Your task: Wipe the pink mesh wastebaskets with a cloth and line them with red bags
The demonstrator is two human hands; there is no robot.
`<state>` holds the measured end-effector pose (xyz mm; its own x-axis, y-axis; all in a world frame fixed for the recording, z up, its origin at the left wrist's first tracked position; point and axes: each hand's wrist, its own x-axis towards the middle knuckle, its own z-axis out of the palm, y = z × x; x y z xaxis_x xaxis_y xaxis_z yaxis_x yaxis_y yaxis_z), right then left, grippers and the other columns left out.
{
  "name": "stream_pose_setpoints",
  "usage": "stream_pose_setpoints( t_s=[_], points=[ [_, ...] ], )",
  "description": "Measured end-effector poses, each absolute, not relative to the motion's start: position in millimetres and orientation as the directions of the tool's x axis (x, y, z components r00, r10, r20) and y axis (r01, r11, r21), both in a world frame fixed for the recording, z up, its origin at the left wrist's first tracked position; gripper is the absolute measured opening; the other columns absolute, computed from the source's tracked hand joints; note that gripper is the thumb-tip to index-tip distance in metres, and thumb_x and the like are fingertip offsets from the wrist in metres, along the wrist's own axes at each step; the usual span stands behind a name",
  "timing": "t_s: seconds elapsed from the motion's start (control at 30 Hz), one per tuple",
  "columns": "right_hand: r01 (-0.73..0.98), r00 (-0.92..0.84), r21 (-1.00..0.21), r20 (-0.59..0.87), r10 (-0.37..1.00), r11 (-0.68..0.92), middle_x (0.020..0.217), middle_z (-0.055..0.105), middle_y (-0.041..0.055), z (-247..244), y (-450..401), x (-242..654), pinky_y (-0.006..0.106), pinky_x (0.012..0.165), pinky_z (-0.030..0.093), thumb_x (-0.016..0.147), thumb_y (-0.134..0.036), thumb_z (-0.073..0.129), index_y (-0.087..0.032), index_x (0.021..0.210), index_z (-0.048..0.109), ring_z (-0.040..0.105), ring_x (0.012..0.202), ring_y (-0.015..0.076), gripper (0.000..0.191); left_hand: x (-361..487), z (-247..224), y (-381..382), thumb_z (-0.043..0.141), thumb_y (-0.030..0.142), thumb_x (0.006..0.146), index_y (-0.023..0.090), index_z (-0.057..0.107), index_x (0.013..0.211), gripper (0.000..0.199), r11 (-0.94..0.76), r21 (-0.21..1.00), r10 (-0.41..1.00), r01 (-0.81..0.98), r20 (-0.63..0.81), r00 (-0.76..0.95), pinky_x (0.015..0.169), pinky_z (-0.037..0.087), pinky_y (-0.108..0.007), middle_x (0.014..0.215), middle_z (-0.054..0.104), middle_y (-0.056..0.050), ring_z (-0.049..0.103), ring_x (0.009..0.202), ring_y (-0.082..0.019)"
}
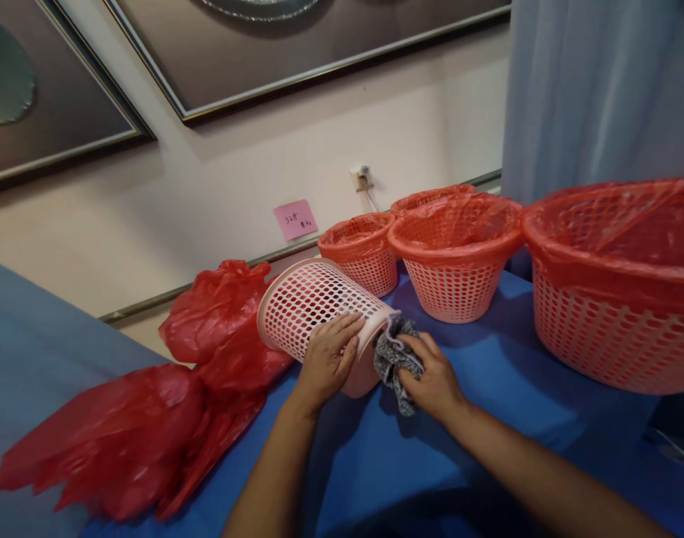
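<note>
A pale pink perforated plastic wastebasket (319, 299) lies on its side on the blue-covered table (431, 463), its wide rim toward the left. My left hand (331, 359) rests flat on its side near the base, fingers stretched out. In my right hand (431, 377) is a bunched grey cloth (396, 362) with a purple edge. The cloth touches the basket's base; whatever part of it sits inside the palm is hidden.
Red plastic bags (145, 426) lie crumpled at the left. Bag-lined baskets stand at the right: a small one (375, 269), a wider one (454, 288) and a large one (616, 329). Behind are a wall socket (362, 179), a pink note (295, 220) and a curtain (593, 97).
</note>
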<state>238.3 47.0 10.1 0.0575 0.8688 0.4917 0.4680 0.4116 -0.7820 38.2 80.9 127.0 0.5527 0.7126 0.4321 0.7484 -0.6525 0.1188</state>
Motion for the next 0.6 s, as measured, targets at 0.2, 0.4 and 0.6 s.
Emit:
stream_pose_setpoints(
  t_s=[0.2, 0.4, 0.6],
  points=[
    [0.524, -0.141, -0.624, 0.608, 0.782, 0.58, 0.134, 0.054, 0.0133, 7.9, 26.9, 208.0, 0.043, 0.101, 0.053, 0.078, -0.014, 0.062, -0.025, 0.13, 0.063, 0.061, 0.115, 0.0278, 0.054, 41.6, 125.9, 81.8, 0.047, 0.029, 0.101, 0.026, 0.067, 0.13, 0.035, -0.635, 0.112, 0.718, 0.764, 0.45, 0.531, 0.109, 0.044, -0.051, 0.138, 0.068, -0.006, 0.059, 0.132, -0.025],
    [0.513, -0.354, -0.61, 0.491, 0.796, 0.604, 0.127, 0.058, 0.0106, -7.7, 16.6, 209.8, 0.042, 0.095, 0.057, 0.075, -0.012, 0.062, -0.027, 0.129, 0.064, 0.064, 0.108, 0.0258, 0.055, 38.3, 123.8, 82.5, 0.048, 0.026, 0.1, 0.026, 0.067, 0.129, 0.035, -0.645, 0.105, 0.704, 0.757, 0.466, 0.536, 0.109, 0.044, -0.052, 0.138, 0.068, -0.006, 0.058, 0.133, -0.026],
    [0.385, 0.187, -0.743, 0.644, 0.742, 0.547, 0.136, 0.051, 0.0119, 12.7, 36.9, 206.4, 0.044, 0.109, 0.049, 0.083, -0.02, 0.061, -0.026, 0.136, 0.056, 0.057, 0.126, 0.0275, 0.054, 43.2, 126.7, 83.5, 0.047, 0.029, 0.101, 0.026, 0.068, 0.129, 0.034, -0.638, 0.114, 0.713, 0.761, 0.461, 0.529, 0.108, 0.044, -0.051, 0.137, 0.069, -0.007, 0.06, 0.131, -0.025]
  ],
)
